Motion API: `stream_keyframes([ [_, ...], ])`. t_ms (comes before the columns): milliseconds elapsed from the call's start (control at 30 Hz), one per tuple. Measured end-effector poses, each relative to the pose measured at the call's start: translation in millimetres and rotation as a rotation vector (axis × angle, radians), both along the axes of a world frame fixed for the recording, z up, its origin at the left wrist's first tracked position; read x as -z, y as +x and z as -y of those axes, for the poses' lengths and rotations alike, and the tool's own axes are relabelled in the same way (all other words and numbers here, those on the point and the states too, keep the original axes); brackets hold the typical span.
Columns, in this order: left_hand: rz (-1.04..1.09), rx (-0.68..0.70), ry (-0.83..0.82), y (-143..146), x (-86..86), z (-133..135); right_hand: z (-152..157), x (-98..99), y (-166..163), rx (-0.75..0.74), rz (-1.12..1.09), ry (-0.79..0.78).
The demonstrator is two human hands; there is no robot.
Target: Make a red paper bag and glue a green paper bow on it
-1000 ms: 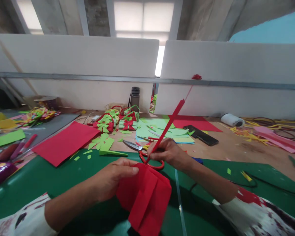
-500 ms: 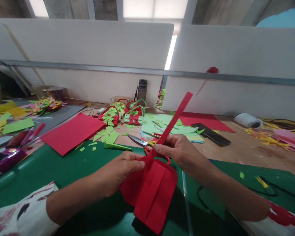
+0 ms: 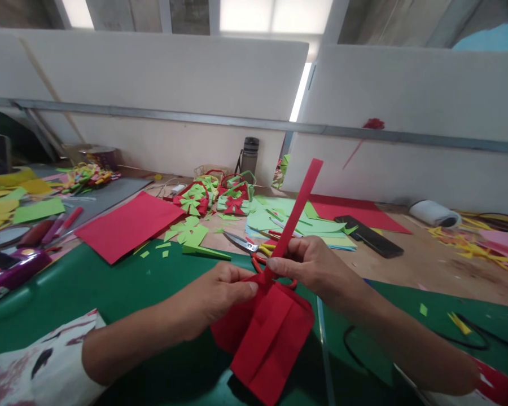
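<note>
A folded red paper bag (image 3: 265, 341) is held up above the green mat, tilted, in the middle of the head view. My left hand (image 3: 226, 293) pinches its upper left edge between thumb and fingers. Just right of that, my right hand (image 3: 307, 260) is closed on a long red paper strip (image 3: 298, 211), which slants up from the top of the bag. The strip's lower end meets the bag's rim; whether it is stuck there I cannot tell. Scissors with red and yellow handles (image 3: 242, 242) lie behind the hands, partly hidden.
Red paper sheets (image 3: 129, 225), green paper pieces (image 3: 190, 231) and small finished baskets (image 3: 235, 197) lie across the table. A black phone (image 3: 370, 235) is at the right, a dark bottle (image 3: 249, 155) at the back. At left rests a purple glue gun (image 3: 14, 273); a black cord (image 3: 351, 349) lies right.
The strip's upper end has swung slightly left and stands steeper. Both hands keep their grip, close together. The whole view has shifted a little.
</note>
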State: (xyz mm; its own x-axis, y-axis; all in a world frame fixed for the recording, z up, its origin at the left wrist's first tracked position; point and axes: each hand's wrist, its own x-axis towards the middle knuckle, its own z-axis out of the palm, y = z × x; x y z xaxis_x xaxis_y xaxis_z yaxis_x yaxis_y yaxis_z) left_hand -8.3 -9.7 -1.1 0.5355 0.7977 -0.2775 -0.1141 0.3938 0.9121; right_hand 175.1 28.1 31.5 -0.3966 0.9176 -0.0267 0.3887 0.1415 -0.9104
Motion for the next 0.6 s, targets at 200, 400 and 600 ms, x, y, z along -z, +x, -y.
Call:
stream_keyframes([
  [200, -0.051, 0.024, 0.047, -1, -1.2, -1, 4, -2.5, -1, -0.003, 0.083, 0.066],
  [400, -0.147, 0.051, 0.124, -3, -0.2, -3, 9, -3.8, -4, 0.022, 0.148, 0.176],
  [600, -0.204, 0.013, 0.133, -1, -1.2, -1, 13, -1.7, -4, -0.013, 0.165, 0.172],
])
